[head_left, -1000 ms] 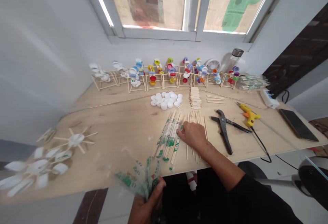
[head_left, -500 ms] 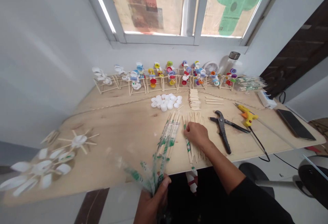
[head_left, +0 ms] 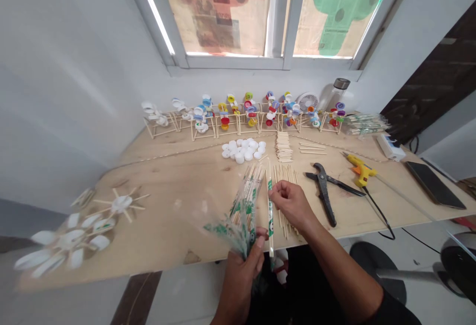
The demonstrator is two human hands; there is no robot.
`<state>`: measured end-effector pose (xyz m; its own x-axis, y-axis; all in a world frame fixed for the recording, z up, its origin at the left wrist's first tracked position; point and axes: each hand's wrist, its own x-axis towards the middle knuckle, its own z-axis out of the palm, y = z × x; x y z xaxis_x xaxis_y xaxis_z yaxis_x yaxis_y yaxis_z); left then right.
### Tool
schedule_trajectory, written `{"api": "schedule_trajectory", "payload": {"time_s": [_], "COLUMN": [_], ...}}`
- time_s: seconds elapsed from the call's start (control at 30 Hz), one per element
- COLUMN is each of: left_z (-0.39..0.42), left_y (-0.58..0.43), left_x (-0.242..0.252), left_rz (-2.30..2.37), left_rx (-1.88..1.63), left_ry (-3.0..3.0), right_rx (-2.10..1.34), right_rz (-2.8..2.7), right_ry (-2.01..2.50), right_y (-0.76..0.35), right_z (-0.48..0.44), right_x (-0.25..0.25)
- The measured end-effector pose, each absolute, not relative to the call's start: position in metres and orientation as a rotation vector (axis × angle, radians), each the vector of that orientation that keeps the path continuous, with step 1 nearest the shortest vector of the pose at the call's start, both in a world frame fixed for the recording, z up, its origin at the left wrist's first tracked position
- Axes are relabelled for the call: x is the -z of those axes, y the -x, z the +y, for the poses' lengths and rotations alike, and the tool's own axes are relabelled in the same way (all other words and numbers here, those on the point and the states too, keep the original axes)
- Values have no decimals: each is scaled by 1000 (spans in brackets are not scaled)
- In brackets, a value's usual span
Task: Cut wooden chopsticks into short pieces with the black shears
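Observation:
My left hand [head_left: 243, 270] is closed round a bunch of clear, green-printed chopstick wrappers [head_left: 241, 223], which fan out up and to the left. Between the thumb and fingers of my right hand [head_left: 292, 201] is a wrapped pair of chopsticks [head_left: 270, 216], held near upright, with its lower end reaching past the table's front edge. Behind the wrappers lie more wrapped chopsticks [head_left: 256, 173], partly hidden. Bare chopsticks [head_left: 284, 172] lie in a row beneath my right hand.
White bottle caps [head_left: 243, 150] and a stack of short sticks [head_left: 283, 147] lie further back. Black cutters [head_left: 323, 196], a yellow glue gun [head_left: 360, 168] and a phone [head_left: 434, 183] are at right. Stick-and-cap models [head_left: 253, 111] line the wall; spoke wheels [head_left: 122, 203] lie at left.
My right hand has lifted the wrapped chopsticks off the table towards me. My left hand has moved up and right with the wrappers, closer to the right hand.

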<state>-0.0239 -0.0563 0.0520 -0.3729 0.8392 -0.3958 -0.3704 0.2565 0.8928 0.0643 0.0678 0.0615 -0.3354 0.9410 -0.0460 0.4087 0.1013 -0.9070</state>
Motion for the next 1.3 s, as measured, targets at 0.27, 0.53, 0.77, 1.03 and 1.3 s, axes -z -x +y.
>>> {"api": "schedule_trajectory", "payload": {"time_s": [0.27,0.53,0.77,1.03,1.3], "left_z": [-57,-66,-67,-58,-75], "left_y": [13,8,3,7,17], "left_x": [-49,-30,-34,-35,-26], "left_rz": [1427,1344,1194,1201,1176], "left_rx": [-1381,-1303,-1270,-1415,-1179], "left_ry": [-524,-541,-332,-241,-495], "right_rx": [-1516,-1498,-1516,-1781,-1580], "right_rz": [-1442,-1275,-1097,-1023,-1125], "right_ry": [1073,1040,1034,1072,1043], "right_y": [-64,-68,-62,-46,-68], "right_z": [53,65,53,7,36], "right_x": [-66,-71,-64,-49,-63]}}
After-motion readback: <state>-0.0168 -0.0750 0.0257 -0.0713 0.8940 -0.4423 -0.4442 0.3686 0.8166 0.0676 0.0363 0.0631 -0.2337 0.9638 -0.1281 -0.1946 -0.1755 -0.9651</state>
